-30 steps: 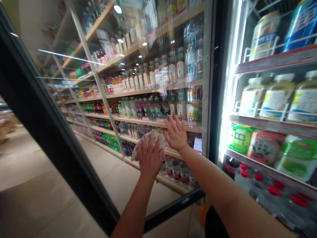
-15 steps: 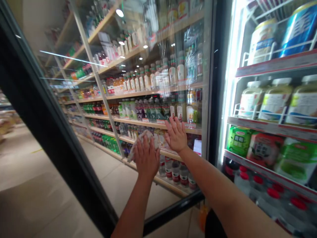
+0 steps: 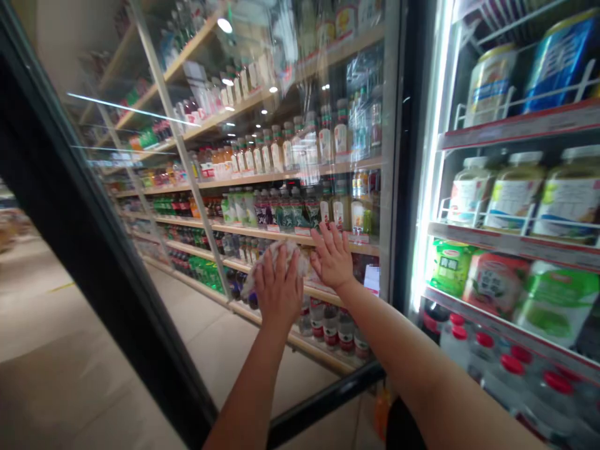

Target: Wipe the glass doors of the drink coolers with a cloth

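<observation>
Where left hand [image 3: 279,294] holds cloth [image 3: 281,251], labels [image 3: 332,334] blurred

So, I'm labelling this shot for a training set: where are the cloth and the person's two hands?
Cloth [image 3: 281,251], head view, point on its crumpled upper fold.
Left hand [image 3: 279,294], head view, point on the back of the hand.
Right hand [image 3: 332,257], head view, point on the back of the hand.

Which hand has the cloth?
The left hand: it presses a crumpled pale cloth against the glass door. The right hand lies open and bare on the glass.
</observation>
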